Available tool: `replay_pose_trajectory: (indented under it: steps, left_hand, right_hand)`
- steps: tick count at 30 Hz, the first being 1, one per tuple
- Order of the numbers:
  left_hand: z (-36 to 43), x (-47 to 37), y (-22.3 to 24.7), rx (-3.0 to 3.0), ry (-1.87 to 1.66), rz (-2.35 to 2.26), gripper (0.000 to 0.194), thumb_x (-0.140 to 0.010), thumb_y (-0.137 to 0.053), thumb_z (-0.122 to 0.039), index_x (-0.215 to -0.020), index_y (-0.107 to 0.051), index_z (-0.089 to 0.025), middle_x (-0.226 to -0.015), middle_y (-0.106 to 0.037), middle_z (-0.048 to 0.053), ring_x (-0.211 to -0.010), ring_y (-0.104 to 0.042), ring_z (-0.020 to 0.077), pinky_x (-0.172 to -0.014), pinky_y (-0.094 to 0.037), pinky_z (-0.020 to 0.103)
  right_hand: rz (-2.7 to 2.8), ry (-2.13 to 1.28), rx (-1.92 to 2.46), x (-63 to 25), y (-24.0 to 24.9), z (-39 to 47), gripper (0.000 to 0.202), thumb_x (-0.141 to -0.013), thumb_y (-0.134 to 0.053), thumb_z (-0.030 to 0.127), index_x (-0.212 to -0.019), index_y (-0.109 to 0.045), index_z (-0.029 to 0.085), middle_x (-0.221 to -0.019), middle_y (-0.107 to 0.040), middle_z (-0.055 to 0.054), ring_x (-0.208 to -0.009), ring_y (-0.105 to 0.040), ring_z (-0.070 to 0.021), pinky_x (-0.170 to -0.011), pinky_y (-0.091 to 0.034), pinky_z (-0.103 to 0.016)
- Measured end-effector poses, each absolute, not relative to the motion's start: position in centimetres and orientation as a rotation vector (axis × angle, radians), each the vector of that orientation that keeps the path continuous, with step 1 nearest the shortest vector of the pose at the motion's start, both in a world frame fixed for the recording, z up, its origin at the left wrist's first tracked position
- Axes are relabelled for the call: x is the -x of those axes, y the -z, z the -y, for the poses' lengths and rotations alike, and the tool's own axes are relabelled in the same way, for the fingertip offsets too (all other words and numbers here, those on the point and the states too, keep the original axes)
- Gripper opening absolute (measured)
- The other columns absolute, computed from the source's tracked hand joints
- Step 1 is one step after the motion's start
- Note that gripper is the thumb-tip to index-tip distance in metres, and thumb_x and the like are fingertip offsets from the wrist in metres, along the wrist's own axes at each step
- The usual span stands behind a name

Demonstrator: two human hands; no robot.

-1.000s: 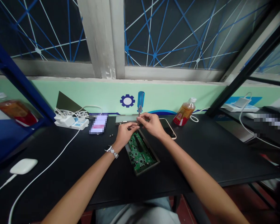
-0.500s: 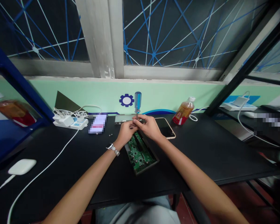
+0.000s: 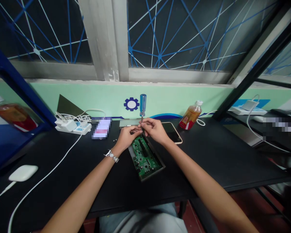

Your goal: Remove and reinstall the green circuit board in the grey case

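Note:
A screwdriver (image 3: 143, 104) with a blue-and-clear handle stands upright over the far end of a green circuit board (image 3: 145, 158). The board lies in a shallow metal tray-like frame (image 3: 164, 167). My right hand (image 3: 154, 129) pinches the screwdriver's shaft between thumb and fingers, below the handle. Beside the shaft, my left hand (image 3: 128, 137) rests at the board's far left corner, thumb and fingertips drawn together near the tip. Whatever the left fingertips hold, if anything, is too small to make out. Several tiny metal pieces (image 3: 114, 140) lie left of the left hand.
A phone (image 3: 173, 132) lies right of the board, with a drink bottle (image 3: 191, 115) behind it. At the back left are a lit phone (image 3: 102, 128) and a white power strip (image 3: 81, 128). A flat metal plate (image 3: 129, 122) lies behind the hands; a white charger (image 3: 23, 173) is far left.
My left hand has shifted slightly left and toward me, uncovering more of the board's far end. My right fingers have moved slightly on the shaft; the screwdriver stays upright.

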State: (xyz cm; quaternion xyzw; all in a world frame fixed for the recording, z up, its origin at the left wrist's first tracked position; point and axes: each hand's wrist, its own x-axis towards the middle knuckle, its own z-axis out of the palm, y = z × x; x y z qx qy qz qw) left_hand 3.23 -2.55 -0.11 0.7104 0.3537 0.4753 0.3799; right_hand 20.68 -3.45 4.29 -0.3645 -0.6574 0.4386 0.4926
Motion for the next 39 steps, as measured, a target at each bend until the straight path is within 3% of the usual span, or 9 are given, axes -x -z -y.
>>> replay_pose_trajectory:
  steps: [6,13,19,25,30,35,39]
  left_hand:
    - [2.3,-4.5,0.6,-1.859,-1.279,-0.899,0.016,-0.087,-0.066,-0.026,-0.095,-0.073,-0.014,-0.091,-0.078,0.008,-0.085,-0.074,0.0235,-0.082,-0.056,0.034]
    - [2.4,-5.3,0.7,-1.727,-1.233,-0.833,0.024,-0.085,-0.070,-0.035,-0.092,-0.075,-0.013,-0.092,-0.078,0.010,-0.084,-0.074,0.0238,-0.081,-0.058,0.034]
    - [2.8,-3.9,0.1,-1.755,-1.203,-0.852,0.021,-0.087,-0.070,-0.033,-0.094,-0.075,-0.014,-0.093,-0.078,0.010,-0.089,-0.074,0.0222,-0.087,-0.057,0.034]
    - [2.7,-3.3,0.2,-1.833,-1.228,-0.915,0.019,-0.088,-0.068,-0.031,-0.095,-0.074,-0.015,-0.087,-0.078,0.007,-0.082,-0.074,0.0220,-0.080,-0.057,0.032]
    - [2.4,-4.4,0.7,-1.837,-1.263,-0.839,0.015,-0.088,-0.063,-0.021,-0.096,-0.072,-0.014,-0.077,-0.075,0.004,-0.075,-0.072,0.0199,-0.074,-0.055,0.029]
    - [2.1,-5.1,1.3,-1.794,-1.261,-0.909,0.013,-0.085,-0.065,-0.023,-0.081,-0.073,-0.013,-0.076,-0.075,0.006,-0.076,-0.072,0.0227,-0.073,-0.056,0.032]
    - [2.5,-4.9,0.8,-1.772,-1.230,-0.911,0.016,-0.085,-0.068,-0.027,-0.082,-0.074,-0.013,-0.081,-0.077,0.007,-0.079,-0.073,0.0230,-0.074,-0.057,0.032]
  right_hand:
    - [1.699,-1.053,0.882,-20.2,-4.5,4.3,0.034,-0.087,-0.065,0.043,-0.108,-0.065,0.016,-0.091,-0.073,-0.006,-0.048,-0.054,-0.0086,-0.048,-0.043,-0.022]
    - [1.698,-0.672,1.033,-20.5,-3.9,3.9,0.028,-0.085,-0.069,0.044,-0.094,-0.070,0.017,-0.075,-0.070,-0.003,-0.056,-0.061,-0.0142,-0.055,-0.048,-0.025]
    - [1.591,-0.884,0.950,-20.9,-3.8,3.4,0.031,-0.080,-0.075,0.045,-0.088,-0.063,0.017,-0.071,-0.067,-0.002,-0.055,-0.066,-0.0154,-0.053,-0.050,-0.024]
    - [1.633,-1.064,0.902,-20.3,-4.2,4.1,0.035,-0.088,-0.064,0.048,-0.101,-0.064,0.015,-0.073,-0.069,-0.002,-0.049,-0.061,-0.0114,-0.045,-0.045,-0.021]
    - [1.699,-1.056,0.911,-20.0,-4.1,4.4,0.033,-0.090,-0.062,0.044,-0.108,-0.063,0.017,-0.080,-0.069,-0.003,-0.050,-0.061,-0.0109,-0.049,-0.047,-0.022]
    - [1.777,-0.628,1.010,-20.2,-4.1,4.5,0.024,-0.087,-0.066,0.042,-0.089,-0.068,0.018,-0.085,-0.068,-0.005,-0.063,-0.064,-0.0145,-0.060,-0.051,-0.025]
    - [1.685,-0.727,1.027,-20.5,-4.0,4.3,0.030,-0.082,-0.072,0.047,-0.087,-0.061,0.020,-0.079,-0.067,-0.002,-0.057,-0.065,-0.0150,-0.054,-0.049,-0.025]
